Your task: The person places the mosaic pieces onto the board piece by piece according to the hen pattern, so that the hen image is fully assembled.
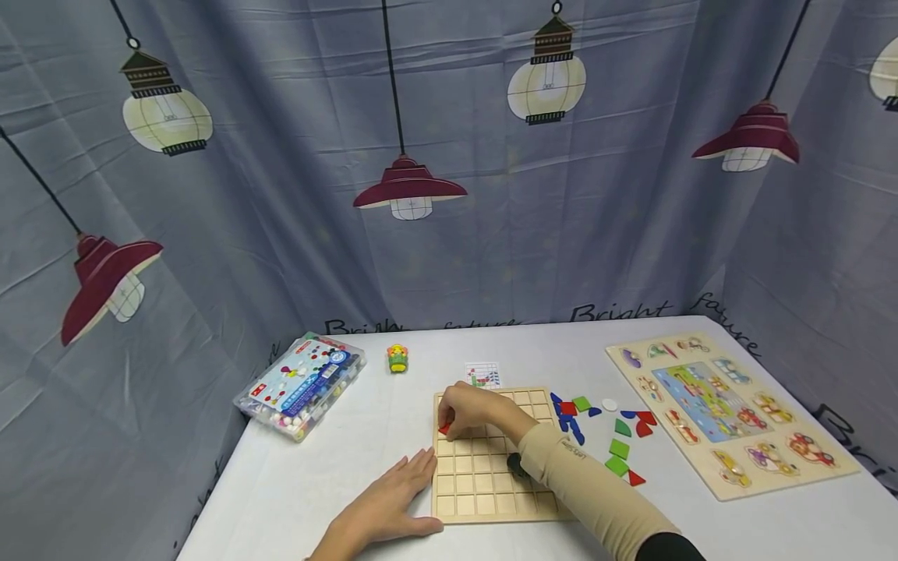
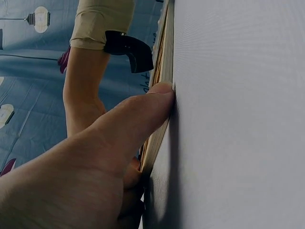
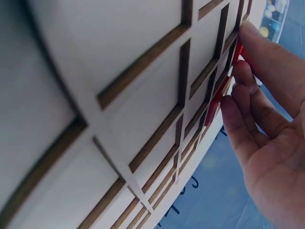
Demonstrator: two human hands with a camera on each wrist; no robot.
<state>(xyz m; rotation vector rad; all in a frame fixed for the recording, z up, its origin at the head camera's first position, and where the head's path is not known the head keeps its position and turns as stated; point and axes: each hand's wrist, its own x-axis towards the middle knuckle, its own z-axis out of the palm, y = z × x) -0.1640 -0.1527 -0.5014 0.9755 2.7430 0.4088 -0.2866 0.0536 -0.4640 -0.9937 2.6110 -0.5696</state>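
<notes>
A wooden grid board (image 1: 463,508) with square recesses lies on the white table. Over its far left part, my right hand (image 1: 468,409) pinches a small red piece (image 3: 238,51) between thumb and fingers, right at the grid. A second red piece (image 3: 217,101) sits in the grid close beside the fingertips in the right wrist view. My left hand (image 1: 388,499) rests on the table at the board's left side, fingers stretched out. Its thumb (image 2: 155,98) touches the board's edge in the left wrist view. The right forearm hides part of the board.
Loose blue, red and green pieces (image 1: 617,466) and a white disc (image 1: 609,405) lie right of the board. Beyond it is a picture card (image 1: 482,375). A clear box (image 1: 302,386) and small toy figure (image 1: 397,358) stand back left; a picture puzzle (image 1: 701,467) lies right.
</notes>
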